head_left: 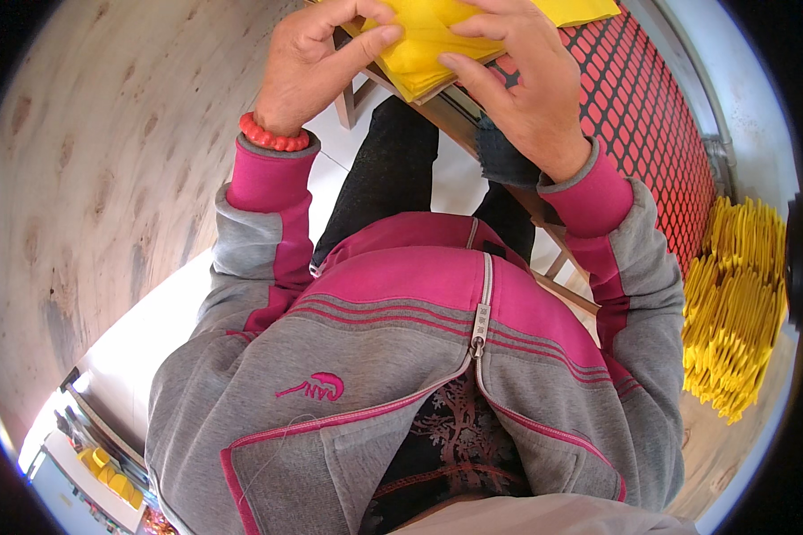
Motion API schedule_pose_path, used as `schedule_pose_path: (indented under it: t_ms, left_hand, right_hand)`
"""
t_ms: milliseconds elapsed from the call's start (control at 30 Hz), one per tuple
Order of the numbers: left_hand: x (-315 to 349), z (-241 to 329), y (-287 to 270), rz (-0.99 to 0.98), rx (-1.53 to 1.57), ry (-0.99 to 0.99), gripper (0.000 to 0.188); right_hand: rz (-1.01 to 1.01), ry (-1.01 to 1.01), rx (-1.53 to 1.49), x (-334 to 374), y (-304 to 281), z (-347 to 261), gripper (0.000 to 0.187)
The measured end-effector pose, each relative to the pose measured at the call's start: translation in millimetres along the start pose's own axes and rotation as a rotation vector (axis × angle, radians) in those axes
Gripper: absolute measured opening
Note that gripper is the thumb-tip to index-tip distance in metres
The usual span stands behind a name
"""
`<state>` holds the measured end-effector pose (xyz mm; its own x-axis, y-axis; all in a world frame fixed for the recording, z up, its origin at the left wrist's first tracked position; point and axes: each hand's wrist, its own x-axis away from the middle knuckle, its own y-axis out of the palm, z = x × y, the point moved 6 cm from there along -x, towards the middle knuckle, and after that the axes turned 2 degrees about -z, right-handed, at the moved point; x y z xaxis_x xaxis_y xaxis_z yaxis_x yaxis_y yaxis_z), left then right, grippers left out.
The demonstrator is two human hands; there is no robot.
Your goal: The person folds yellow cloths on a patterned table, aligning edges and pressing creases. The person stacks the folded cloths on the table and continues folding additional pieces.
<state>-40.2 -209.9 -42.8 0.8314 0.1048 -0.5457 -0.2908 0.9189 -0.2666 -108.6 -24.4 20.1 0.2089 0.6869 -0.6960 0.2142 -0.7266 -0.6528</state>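
1. A pale wood-grain surface [89, 178] spans the left side, marked with darker knots and streaks.
2. The desk [647, 134] reaches in from the upper right; its top bears a red-and-black lattice pattern, and a wooden frame runs along its near edge.
3. A grey-and-magenta jacket [393, 343], worn by the person, takes up the lower middle, its front zip partly undone above a dark patterned shirt [459, 428].
4. Dark trousers [379, 160] show between the jacket's hem and the hands.
5. A tall yellow stack [732, 303] of folded pieces stands at the far right, beyond the lattice and well apart from the hands.
6. The yellow sheets [428, 49] lie layered at the desk's near edge, at the top of the view, between both hands; their upper part is cut off.
7. The right hand [531, 76] has its thumb and fingers spread apart over the sheets' right side.
8. The left hand [317, 62] curls thumb and forefinger near each other at the left side; whether they pinch a sheet, I cannot tell.
9. A dark blue cloth [502, 152] hangs beside the right wrist.
10. A red beaded bracelet [273, 135] circles the left wrist.
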Motion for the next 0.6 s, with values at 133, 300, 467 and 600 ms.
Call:
schedule_pose_path:
  t_ms: [133, 300, 467, 600]
  left_hand:
    - [4.8, -16.1, 4.0, 0.165, 0.292, -0.157, 0.008]
    - [3.7, -20.5, 2.8, 0.186, 0.221, -0.103, 0.009]
    - [3.9, -17.6, -0.8, 0.139, 0.25, -0.026, 0.006]
    - [2.2, -0.3, -3.8, 0.054, 0.058, 0.158, 0.01]
  right_hand:
    - [-0.052, -0.071, 0.092, 0.0, -3.1, -7.3, 0.024]
    - [-0.186, -0.133, 0.159, 0.2, 3.5, -13.5, 0.019]
    - [-0.158, -0.045, 0.062, 0.0, 6.7, -5.3, 0.019]
    - [-0.081, -0.069, 0.018, 1.3, 5.9, -2.4, 0.02]
